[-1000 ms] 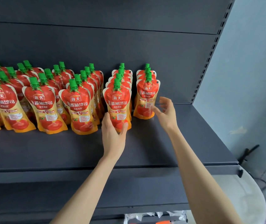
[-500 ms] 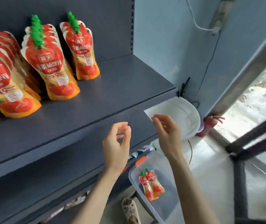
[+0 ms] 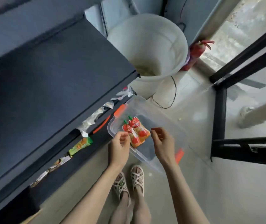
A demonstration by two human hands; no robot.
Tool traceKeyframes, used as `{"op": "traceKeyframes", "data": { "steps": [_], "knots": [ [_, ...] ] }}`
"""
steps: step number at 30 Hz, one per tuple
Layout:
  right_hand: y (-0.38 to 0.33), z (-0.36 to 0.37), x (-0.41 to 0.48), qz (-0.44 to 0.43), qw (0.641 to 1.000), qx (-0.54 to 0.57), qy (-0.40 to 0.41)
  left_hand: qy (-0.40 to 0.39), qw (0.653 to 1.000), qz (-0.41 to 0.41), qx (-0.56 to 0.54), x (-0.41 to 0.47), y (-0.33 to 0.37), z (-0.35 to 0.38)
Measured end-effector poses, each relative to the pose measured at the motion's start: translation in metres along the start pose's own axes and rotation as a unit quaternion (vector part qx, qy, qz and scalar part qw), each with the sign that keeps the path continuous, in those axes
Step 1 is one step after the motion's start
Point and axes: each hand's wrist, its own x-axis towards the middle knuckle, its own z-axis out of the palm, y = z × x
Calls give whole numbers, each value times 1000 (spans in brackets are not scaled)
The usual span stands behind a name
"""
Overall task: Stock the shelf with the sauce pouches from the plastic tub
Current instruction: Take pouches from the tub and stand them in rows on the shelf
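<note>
Reaching down now: we've left the shelf (image 3: 56, 70) front row, which we were straightening a second ago, and both hands are over the tub. Left hand (image 3: 119, 147) and right hand (image 3: 163, 143) hang loosely curled, fingers apart, holding nothing. We can't tell if the left fingertips touch a pouch yet. Between them lie two sauce pouches (image 3: 136, 132), flat, side by side on the floor of the clear plastic tub (image 3: 158, 122). We judge one more pick-up empties it.

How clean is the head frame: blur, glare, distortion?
Head view: wide-angle bends the shelf edge and door frame; soft overall, pouch print unreadable; daylight glare on the floor at right; clear tub walls barely separate from it.
</note>
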Motion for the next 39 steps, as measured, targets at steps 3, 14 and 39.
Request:
{"op": "traceKeyframes", "data": {
  "steps": [3,14,39],
  "knots": [
    [60,24,29,40,999,-20,2,-17,997,-61,31,32,-48,34],
    [234,102,139,134,987,-77,-40,39,945,-324,-15,160,-187,170],
    [212,79,170,215,958,53,-180,126,931,-315,-133,154,-172,161]
  ]
}}
